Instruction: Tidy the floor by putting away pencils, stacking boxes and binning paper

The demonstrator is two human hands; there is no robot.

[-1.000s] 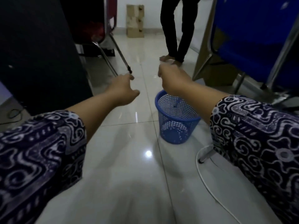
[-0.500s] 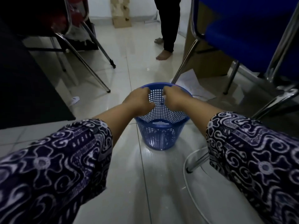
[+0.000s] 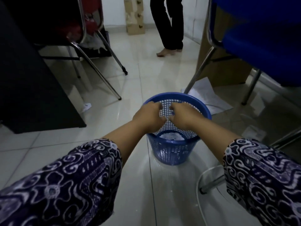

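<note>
A blue mesh bin (image 3: 202,107) stands on the white tiled floor in the middle of the view. Crumpled white paper (image 3: 171,137) lies at its bottom. My left hand (image 3: 148,116) and my right hand (image 3: 183,115) hover side by side just over the bin's mouth. Their fingers are loosely curled and point down, and I see nothing held in either. A white paper sheet (image 3: 206,95) lies on the floor behind the bin, and a small paper scrap (image 3: 86,107) lies to the left.
A blue chair (image 3: 260,46) with a cardboard box (image 3: 224,67) under it stands to the right. A red chair (image 3: 88,30) and a black cabinet (image 3: 32,79) are at left. Stacked cardboard boxes (image 3: 134,17) and a person's legs (image 3: 169,30) are at the back. A white cable (image 3: 199,185) curves near the bin.
My hands came down from in front of me to just over the bin's mouth as the view tilted down. Paper now lies in the bin.
</note>
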